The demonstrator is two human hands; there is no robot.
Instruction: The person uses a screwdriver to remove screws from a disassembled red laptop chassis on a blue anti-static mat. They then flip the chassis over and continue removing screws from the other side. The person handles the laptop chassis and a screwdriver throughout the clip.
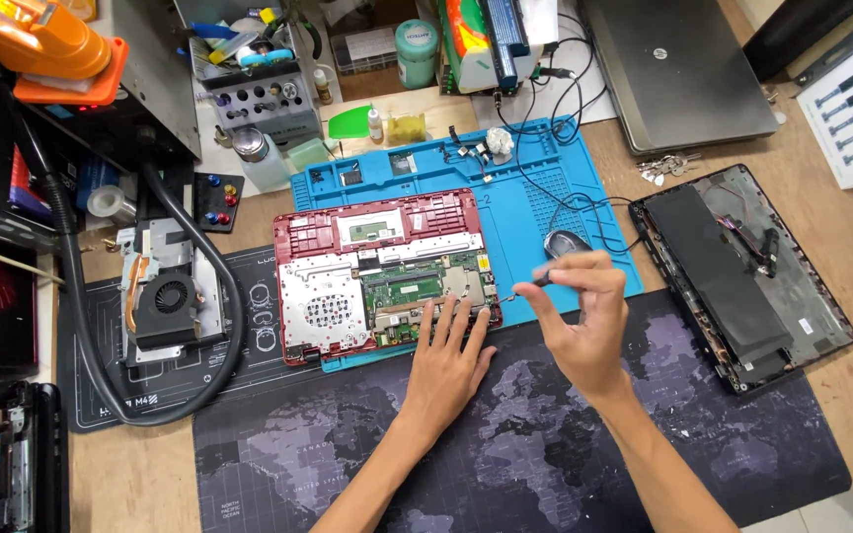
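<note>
Now my left hand (446,360) lies flat, fingers spread, on the opened red laptop (384,274) at frame centre; my right hand (584,321) pinches a slim screwdriver (530,286).

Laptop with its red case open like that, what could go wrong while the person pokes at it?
1. The screwdriver in the right hand has its tip near the laptop edge; a slip might scratch the bare green board.
2. The left hand rests its fingers on the open parts, so pressing hard could bend something.
3. A tiny screw could roll off the blue mat and get lost.
</note>
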